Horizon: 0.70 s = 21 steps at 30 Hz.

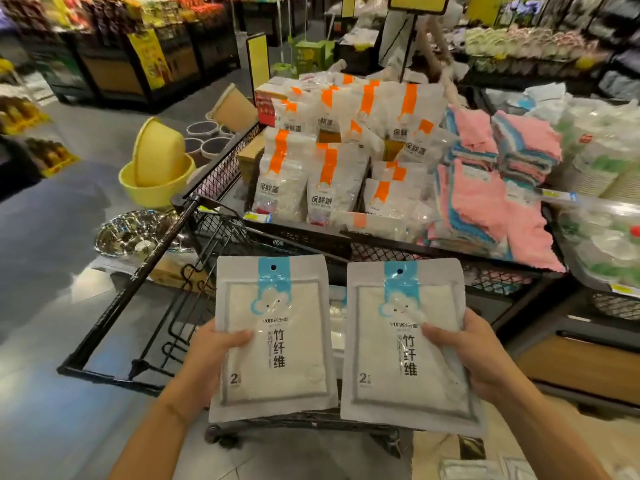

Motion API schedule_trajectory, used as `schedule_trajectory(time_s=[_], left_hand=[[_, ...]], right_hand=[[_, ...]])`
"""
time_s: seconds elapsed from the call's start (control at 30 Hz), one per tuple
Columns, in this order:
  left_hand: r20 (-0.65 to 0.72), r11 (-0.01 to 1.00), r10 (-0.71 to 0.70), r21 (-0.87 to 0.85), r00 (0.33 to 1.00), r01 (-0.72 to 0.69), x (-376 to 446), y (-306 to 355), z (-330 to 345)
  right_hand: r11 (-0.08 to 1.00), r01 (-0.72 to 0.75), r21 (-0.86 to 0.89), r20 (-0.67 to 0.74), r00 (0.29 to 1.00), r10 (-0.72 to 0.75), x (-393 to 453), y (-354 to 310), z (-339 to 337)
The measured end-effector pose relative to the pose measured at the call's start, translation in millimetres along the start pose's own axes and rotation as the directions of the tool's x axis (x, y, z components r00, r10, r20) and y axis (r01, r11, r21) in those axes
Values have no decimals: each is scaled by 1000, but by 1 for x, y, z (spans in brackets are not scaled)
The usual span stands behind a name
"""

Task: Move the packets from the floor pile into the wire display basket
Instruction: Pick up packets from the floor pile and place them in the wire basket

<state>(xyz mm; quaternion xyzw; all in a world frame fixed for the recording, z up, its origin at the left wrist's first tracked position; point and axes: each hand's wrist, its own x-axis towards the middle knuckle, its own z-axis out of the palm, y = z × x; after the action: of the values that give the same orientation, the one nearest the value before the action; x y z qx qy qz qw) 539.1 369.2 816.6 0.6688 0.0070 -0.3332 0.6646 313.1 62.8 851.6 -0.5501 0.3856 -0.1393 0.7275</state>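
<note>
- Your left hand (207, 355) pinches one flat white packet with a blue header (273, 337); your right hand (474, 355) grips its twin (405, 344).
- Both packets stand upright, long axes pointing away from you.
- Straight beyond them lies the black wire display basket (304, 237), about equally near either hand.
</note>
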Motion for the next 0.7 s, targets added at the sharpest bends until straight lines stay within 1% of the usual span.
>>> schedule_trajectory(time_s=[0.17,0.33,0.43,0.57,0.7], left_hand=[[12,996,-49,70,999,48,34,-7,3],[-123,990,-77,111,989,90,68,-15,14],[-150,983,-106,134,983,127,89,-18,20],[-216,971,-154,150,964,188,121,-27,25],[-258,958,-189,164,947,236,152,-39,22]], right_hand=[[999,-41,0,-37,998,41,37,11,7],[995,-98,-17,-24,995,97,79,25,16],[989,-145,-31,-24,989,144,106,34,18],[980,-198,-29,-70,978,195,142,43,18],[968,-243,-66,-103,966,236,171,56,22]])
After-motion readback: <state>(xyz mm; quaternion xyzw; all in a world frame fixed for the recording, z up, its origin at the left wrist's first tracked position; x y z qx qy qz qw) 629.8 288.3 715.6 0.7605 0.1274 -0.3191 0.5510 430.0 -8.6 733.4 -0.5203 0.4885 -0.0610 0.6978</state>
